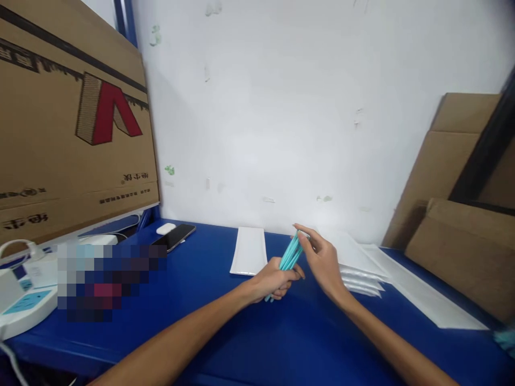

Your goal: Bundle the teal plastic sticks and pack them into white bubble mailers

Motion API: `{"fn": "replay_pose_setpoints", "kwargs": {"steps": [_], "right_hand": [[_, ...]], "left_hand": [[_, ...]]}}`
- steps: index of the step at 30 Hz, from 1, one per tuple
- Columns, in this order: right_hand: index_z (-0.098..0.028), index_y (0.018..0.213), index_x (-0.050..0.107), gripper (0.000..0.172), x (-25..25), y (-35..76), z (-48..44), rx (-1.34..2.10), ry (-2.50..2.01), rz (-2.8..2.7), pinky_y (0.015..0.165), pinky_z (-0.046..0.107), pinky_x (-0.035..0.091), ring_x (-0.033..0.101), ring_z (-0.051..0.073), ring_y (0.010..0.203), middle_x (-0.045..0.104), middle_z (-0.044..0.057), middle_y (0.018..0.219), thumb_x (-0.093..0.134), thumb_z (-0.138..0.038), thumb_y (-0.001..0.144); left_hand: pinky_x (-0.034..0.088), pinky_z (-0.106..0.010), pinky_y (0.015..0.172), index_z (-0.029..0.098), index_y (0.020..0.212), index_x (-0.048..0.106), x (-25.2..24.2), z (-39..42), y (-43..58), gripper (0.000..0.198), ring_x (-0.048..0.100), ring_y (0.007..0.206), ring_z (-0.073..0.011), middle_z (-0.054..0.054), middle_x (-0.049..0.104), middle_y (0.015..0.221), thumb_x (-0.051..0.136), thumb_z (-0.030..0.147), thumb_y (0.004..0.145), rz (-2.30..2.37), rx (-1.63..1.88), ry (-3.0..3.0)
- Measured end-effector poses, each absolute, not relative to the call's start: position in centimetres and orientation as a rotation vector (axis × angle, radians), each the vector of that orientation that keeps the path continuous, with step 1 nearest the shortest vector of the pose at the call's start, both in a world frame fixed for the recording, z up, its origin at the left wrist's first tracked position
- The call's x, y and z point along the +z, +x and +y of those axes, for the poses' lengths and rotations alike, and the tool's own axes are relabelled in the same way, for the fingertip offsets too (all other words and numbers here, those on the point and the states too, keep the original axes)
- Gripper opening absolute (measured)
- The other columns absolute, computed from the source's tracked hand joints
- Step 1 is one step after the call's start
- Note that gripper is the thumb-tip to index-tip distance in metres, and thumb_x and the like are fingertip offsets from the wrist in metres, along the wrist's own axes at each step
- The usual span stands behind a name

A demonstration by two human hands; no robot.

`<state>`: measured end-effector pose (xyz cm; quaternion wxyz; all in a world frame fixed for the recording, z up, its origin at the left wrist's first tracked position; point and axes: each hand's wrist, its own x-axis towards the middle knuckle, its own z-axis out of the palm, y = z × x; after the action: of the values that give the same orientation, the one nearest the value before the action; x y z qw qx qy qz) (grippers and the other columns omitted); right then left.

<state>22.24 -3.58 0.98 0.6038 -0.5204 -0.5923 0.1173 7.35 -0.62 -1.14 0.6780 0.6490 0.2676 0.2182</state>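
A bundle of slim turquoise sticks (pixel 290 254) stands tilted above the blue table, its upper end leaning to the right. Around its lower part my left hand (pixel 276 281) is closed, and the bottom tips poke out beneath the fist. At the upper ends, the thumb and fingers of my right hand (pixel 319 257) pinch the sticks. Whether these are pens or some other kind of stick I cannot make out. A flat white padded envelope (pixel 249 249) lies behind my left hand. To the right of my right hand is a stack of white envelopes (pixel 358 268).
The blue table (pixel 193 327) meets a white wall (pixel 257 107). On the left are a large cardboard box (pixel 72 134), a phone (pixel 177 236), a white case (pixel 166 229) and a power strip (pixel 30 313) with cables. Folded cardboard (pixel 462 257) leans at the right.
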Motion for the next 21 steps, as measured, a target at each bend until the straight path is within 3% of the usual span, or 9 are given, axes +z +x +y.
{"fn": "replay_pose_setpoints", "kwargs": {"steps": [3,6,9,11,13,15,18,21], "right_hand": [[-0.024,0.121,0.069,0.040,1.0,22.3,-3.7,0.295,-1.205,-1.395,0.084,0.043,0.052,0.067,0.028,0.098,0.073,0.008,0.112,0.054,-0.050,0.094],[-0.026,0.125,0.066,0.042,0.7,22.1,-3.5,0.353,-1.139,-1.383,0.091,0.045,0.051,0.062,0.030,0.112,0.067,0.009,0.126,0.054,-0.051,0.094],[-0.033,0.142,0.048,0.055,0.2,21.9,-3.0,0.476,-1.006,-1.191,0.091,0.043,0.053,0.059,0.028,0.119,0.051,0.008,0.146,0.058,-0.052,0.091],[-0.035,0.145,0.040,0.063,-0.2,21.8,-2.7,0.608,-0.945,-1.055,0.088,0.040,0.054,0.060,0.027,0.117,0.051,0.008,0.145,0.061,-0.055,0.089],[-0.031,0.136,0.051,0.056,-0.4,21.7,-2.5,0.757,-0.942,-1.064,0.085,0.036,0.053,0.063,0.025,0.109,0.063,0.007,0.129,0.063,-0.057,0.087],[-0.023,0.110,0.067,0.043,-0.6,21.4,-2.4,0.864,-0.962,-1.173,0.077,0.031,0.051,0.065,0.023,0.091,0.070,0.005,0.101,0.065,-0.058,0.085],[-0.019,0.078,0.065,0.042,-0.9,20.8,-2.6,0.932,-0.957,-1.276,0.065,0.029,0.048,0.057,0.016,0.065,0.061,-0.001,0.072,0.066,-0.061,0.083],[-0.018,0.076,0.062,0.045,-1.1,20.6,-2.7,0.972,-0.929,-1.280,0.063,0.030,0.047,0.055,0.015,0.058,0.058,-0.002,0.066,0.064,-0.062,0.084]], "left_hand": [[0.023,-0.018,0.034,0.019,0.092,0.057,-1.3,-0.7,7.4,0.019,0.030,0.034,-0.0063,0.010,0.037,0.048,0.061,0.033,0.080,0.634,0.519,1.452],[0.018,-0.017,0.033,0.018,0.094,0.057,-1.3,-0.6,7.5,0.029,0.028,0.036,-0.0050,0.009,0.038,0.053,0.061,0.045,0.084,0.664,0.554,1.432],[0.018,-0.015,0.033,0.017,0.096,0.058,-1.1,-0.3,7.5,0.041,0.026,0.038,-0.0039,0.010,0.037,0.056,0.063,0.056,0.084,0.618,0.647,1.400],[0.019,-0.015,0.033,0.016,0.097,0.058,-1.1,0.1,7.4,0.045,0.028,0.039,-0.0034,0.009,0.040,0.058,0.065,0.059,0.082,0.571,0.700,1.370],[0.019,-0.015,0.033,0.016,0.095,0.058,-1.1,0.5,7.3,0.046,0.029,0.039,-0.0031,0.007,0.045,0.059,0.068,0.059,0.080,0.553,0.720,1.331],[0.019,-0.015,0.033,0.016,0.088,0.056,-1.2,0.8,7.3,0.043,0.030,0.038,-0.0032,0.006,0.049,0.060,0.069,0.056,0.079,0.554,0.721,1.273],[0.018,-0.016,0.032,0.016,0.080,0.054,-1.3,1.1,7.3,0.035,0.034,0.039,-0.0042,0.003,0.052,0.062,0.066,0.049,0.080,0.541,0.713,1.209],[0.017,-0.016,0.031,0.014,0.077,0.056,-1.4,1.2,7.3,0.028,0.038,0.040,-0.0054,0.001,0.053,0.064,0.062,0.042,0.078,0.521,0.699,1.193]]}}
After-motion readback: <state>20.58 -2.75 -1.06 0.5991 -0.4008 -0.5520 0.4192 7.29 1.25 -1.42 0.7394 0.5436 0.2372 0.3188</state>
